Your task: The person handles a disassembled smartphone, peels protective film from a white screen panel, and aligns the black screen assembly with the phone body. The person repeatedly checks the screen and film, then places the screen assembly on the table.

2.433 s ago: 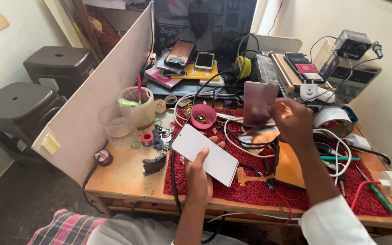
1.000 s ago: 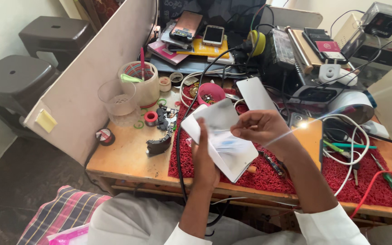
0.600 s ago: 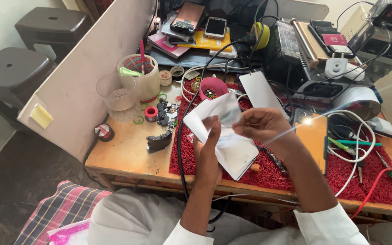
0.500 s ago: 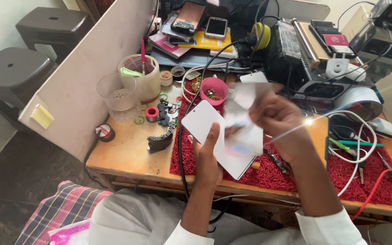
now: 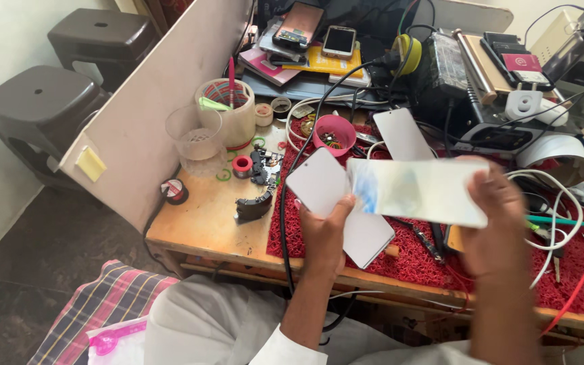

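Two hands worked above a red mat on the wooden worktop, and the mat serves as landmark here. Largest of all, a pale partition board stood left of the mat, with two dark stools beyond it on the floor. Behind the mat lay stacked books, phones and tangled cables.

Over the mat's near left part, the left hand had its fingers closed round the lower end of a white phone-shaped panel, held tilted. Just right of it, the right hand gripped one end of a blurred, glossy film sheet, whose far end met the panel.

Judging by this, the film was being peeled from or laid onto the panel; the next move would call for a steady, even pull. Left of the mat stood a clear cup and a small red tape roll.
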